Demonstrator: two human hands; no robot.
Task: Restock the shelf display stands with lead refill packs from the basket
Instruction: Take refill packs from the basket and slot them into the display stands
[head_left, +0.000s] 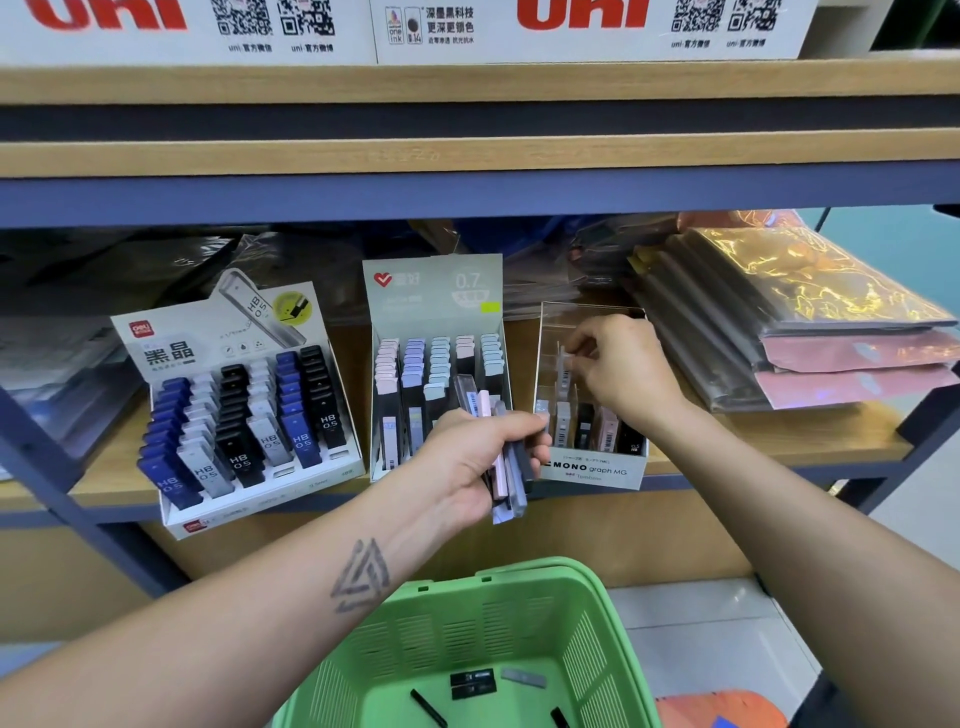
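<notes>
My left hand (480, 457) grips a bundle of lead refill packs (506, 467), pink, grey and dark, in front of the middle display stand (434, 291). My right hand (618, 369) pinches one clear refill pack (563, 364) upright inside the clear MONO graph stand (592, 470), which holds several packs along its front row. A Deli HB 0.5 stand (208, 332) on the left is full of blue, white and black packs. The green basket (597, 613) sits below, with a few dark and grey packs (472, 683) on its bottom.
All the stands sit on a wooden shelf (779, 441) with a blue metal frame. Stacked plastic-wrapped pink and gold folders (810, 322) lie right of the MONO stand. Bagged goods fill the back of the shelf. An orange object (722, 709) is on the floor by the basket.
</notes>
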